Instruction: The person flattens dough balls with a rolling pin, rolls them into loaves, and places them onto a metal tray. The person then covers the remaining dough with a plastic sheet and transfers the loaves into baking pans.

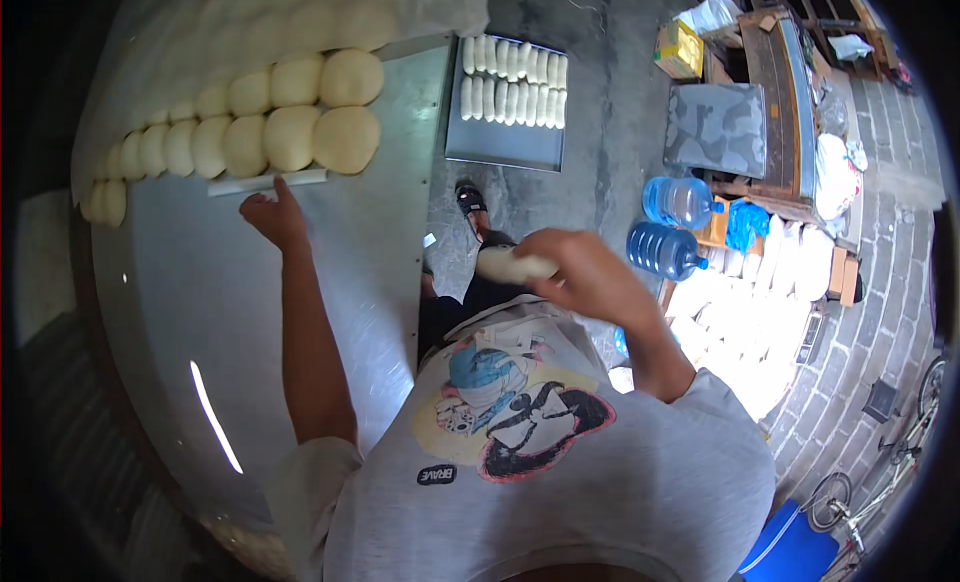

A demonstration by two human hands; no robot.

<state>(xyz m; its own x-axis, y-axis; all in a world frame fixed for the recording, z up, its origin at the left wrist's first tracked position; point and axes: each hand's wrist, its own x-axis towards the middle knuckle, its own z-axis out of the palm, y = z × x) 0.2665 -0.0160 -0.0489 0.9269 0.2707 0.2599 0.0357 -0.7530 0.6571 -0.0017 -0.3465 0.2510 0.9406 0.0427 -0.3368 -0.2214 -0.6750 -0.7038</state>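
Observation:
My right hand (590, 277) is closed around a pale dough roll (508, 268), held up in front of my waist. On the left, my left hand (275, 217) is over the metal table (250, 312). One of its fingers reaches onto a long, thin white strip (238, 186), with the thumb apart and other fingers partly hidden. Just beyond that strip sit rows of round dough balls (345, 140), pressed side by side. A translucent sheet (430, 7) covers the far rows.
A metal tray (505, 147) with two rows of dough rolls (515, 101) lies beyond my feet. To the right stand two blue water jugs (664, 251), a grey patterned box (716, 130), a wooden cabinet (778, 102) and white sacks (745, 317). A bicycle (855, 512) is at lower right.

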